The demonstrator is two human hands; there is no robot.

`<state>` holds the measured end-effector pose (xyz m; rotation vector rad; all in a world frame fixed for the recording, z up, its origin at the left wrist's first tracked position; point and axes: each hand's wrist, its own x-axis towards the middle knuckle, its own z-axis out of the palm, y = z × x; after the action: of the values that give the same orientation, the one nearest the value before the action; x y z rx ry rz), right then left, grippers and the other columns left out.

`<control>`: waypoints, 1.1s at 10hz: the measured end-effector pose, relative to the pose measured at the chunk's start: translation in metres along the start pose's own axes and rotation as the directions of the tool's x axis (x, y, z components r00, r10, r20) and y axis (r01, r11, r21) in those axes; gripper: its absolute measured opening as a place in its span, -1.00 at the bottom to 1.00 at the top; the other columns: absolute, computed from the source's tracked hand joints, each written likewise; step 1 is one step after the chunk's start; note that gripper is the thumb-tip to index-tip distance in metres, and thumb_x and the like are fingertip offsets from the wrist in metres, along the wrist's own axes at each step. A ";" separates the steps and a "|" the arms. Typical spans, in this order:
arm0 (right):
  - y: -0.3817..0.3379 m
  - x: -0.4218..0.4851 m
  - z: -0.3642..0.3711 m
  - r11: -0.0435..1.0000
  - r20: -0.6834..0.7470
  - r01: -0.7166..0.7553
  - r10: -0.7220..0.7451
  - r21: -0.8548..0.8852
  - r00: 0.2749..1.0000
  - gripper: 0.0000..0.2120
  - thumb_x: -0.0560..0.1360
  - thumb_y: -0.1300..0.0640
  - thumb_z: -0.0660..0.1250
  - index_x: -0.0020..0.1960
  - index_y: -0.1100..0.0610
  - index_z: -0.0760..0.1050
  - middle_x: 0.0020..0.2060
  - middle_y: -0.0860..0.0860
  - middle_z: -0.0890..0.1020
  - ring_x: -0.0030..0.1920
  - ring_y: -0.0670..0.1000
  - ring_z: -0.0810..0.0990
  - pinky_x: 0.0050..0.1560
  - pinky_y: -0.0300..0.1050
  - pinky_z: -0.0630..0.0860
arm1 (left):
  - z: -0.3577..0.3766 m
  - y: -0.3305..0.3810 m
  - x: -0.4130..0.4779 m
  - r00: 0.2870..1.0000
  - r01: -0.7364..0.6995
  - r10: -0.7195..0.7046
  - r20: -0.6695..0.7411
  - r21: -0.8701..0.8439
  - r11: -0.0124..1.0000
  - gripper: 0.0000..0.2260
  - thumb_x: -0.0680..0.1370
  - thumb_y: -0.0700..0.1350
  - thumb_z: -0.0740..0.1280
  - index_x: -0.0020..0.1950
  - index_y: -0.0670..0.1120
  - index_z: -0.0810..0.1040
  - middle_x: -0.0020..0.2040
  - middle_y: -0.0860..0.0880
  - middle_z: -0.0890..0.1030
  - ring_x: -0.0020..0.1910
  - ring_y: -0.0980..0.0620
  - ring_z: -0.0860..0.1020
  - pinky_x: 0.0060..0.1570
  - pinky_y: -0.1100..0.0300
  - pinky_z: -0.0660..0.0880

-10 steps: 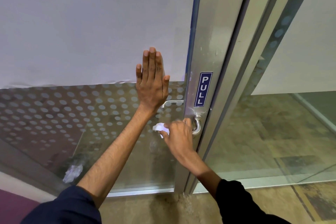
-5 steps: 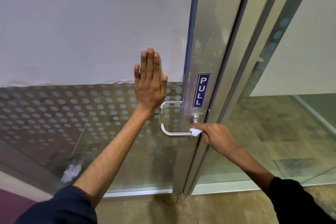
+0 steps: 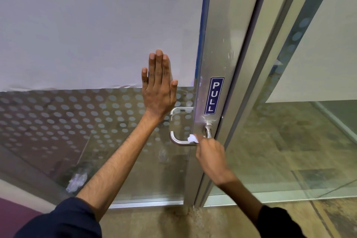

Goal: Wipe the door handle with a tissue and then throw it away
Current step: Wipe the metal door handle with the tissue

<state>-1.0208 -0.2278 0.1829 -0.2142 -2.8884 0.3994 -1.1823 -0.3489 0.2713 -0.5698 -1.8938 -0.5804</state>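
A curved steel door handle (image 3: 176,140) sticks out from the aluminium door frame below a blue PULL sticker (image 3: 214,95). My right hand (image 3: 210,157) pinches a small white tissue (image 3: 192,138) and presses it against the handle's horizontal bar, near the middle. My left hand (image 3: 159,87) lies flat on the glass door above and left of the handle, fingers together and pointing up, holding nothing.
The glass door (image 3: 96,125) has a white film on top and a dotted pattern below. The aluminium frame (image 3: 222,44) runs up the middle, with a glass side panel (image 3: 289,141) to the right. The brown floor (image 3: 173,222) lies below. A crumpled white reflection (image 3: 76,180) shows in the glass low left.
My right hand with the tissue slid right along the handle toward the frame, then back left to the middle of the bar. My left hand stayed flat on the glass.
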 end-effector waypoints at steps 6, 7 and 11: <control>0.021 -0.007 0.022 0.953 -0.151 0.281 -0.263 0.115 0.953 -0.31 0.31 0.33 0.31 0.34 -0.18 0.43 0.21 -0.17 0.60 -0.11 -0.04 0.72 -0.34 -0.16 0.62 | 0.001 -0.001 0.001 1.000 0.001 -0.001 0.008 -0.006 1.000 -0.48 0.66 0.07 -0.21 0.57 -0.04 -0.32 0.58 0.08 -0.39 0.58 0.09 -0.30 0.56 0.09 -0.33; 0.053 -0.003 0.003 0.969 -0.119 0.229 -0.218 0.088 0.969 -0.48 0.45 0.22 0.18 0.32 -0.19 0.47 0.16 -0.14 0.65 -0.09 -0.03 0.71 -0.21 -0.15 0.61 | 0.001 -0.001 0.000 1.000 0.003 -0.003 0.004 -0.009 1.000 -0.48 0.66 0.07 -0.22 0.57 -0.03 -0.32 0.58 0.08 -0.39 0.58 0.10 -0.30 0.55 0.09 -0.33; 0.052 0.007 0.004 0.978 -0.117 0.075 -0.052 0.197 0.992 -0.60 0.54 0.19 0.21 0.29 -0.16 0.48 -0.06 0.01 0.73 -0.14 0.12 0.68 -0.14 -0.03 0.60 | 0.000 -0.001 0.000 1.000 0.010 -0.009 0.014 -0.019 1.000 -0.47 0.66 0.06 -0.19 0.57 -0.03 -0.32 0.57 0.08 -0.40 0.58 0.09 -0.31 0.55 0.09 -0.33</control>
<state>-1.0228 -0.1781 0.1661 -0.1060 -2.7148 0.6418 -1.1834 -0.3495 0.2715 -0.5786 -1.9066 -0.6026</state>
